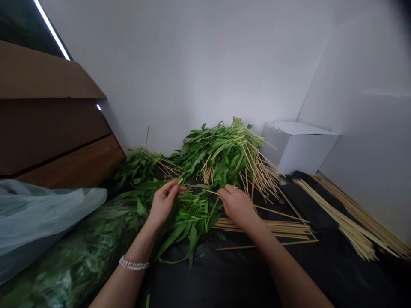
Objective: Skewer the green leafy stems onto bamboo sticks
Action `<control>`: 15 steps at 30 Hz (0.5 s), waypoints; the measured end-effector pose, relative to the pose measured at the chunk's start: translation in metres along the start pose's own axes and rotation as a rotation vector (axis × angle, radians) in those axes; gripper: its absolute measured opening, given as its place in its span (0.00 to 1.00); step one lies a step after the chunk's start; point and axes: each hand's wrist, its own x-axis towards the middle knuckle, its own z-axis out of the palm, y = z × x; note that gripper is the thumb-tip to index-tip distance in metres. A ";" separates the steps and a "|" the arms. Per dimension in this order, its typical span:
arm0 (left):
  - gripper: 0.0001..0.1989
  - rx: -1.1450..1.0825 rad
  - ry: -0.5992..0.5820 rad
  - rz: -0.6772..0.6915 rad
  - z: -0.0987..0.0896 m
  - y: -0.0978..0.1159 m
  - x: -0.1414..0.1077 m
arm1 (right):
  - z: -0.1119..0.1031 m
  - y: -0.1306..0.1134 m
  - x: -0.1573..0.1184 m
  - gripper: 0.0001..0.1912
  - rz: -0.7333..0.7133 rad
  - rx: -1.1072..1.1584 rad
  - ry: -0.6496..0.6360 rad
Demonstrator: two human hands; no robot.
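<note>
Nearest is a black surface (205,282), with a clear bag of leaves (86,248) on the left and a whitish plastic bag (41,218) just beside it, farther left. A beaded bracelet (133,263) circles the left wrist.

Beyond it, the left hand (163,202) pinches a green stem (180,181) between thumb and fingertips. The right hand (238,206), wearing a ring (236,188), has its fingertips pressed together on a thin stick (210,191), which points left toward the other hand. Whether stick and stem touch is too small to tell. Under and between the hands lie loose leafy greens (189,222); loose sticks (282,230) run beneath the right forearm.

On the right, pale sticks (340,216) lie in a slanting bunch, near a black flat item (308,205), with darker sticks (362,209) just beyond.

Farther off, a large heap of greens (218,149) has many sticks fanning out on its right side, and a smaller clump of greens (138,164) sits to its left. A white box (298,145) stands on the far right, cardboard (48,115) on the left, and a pale wall (199,64) rises behind.
</note>
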 end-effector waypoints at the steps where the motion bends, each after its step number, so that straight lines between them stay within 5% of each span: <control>1: 0.24 -0.074 -0.012 -0.049 0.002 -0.001 0.000 | 0.001 -0.002 -0.001 0.11 -0.012 -0.001 0.029; 9: 0.20 -0.438 -0.043 -0.316 0.013 -0.002 -0.006 | 0.001 -0.016 -0.005 0.15 0.041 0.059 0.320; 15: 0.17 -0.428 -0.081 -0.352 0.018 0.000 -0.010 | -0.003 -0.027 -0.007 0.21 0.015 0.069 0.290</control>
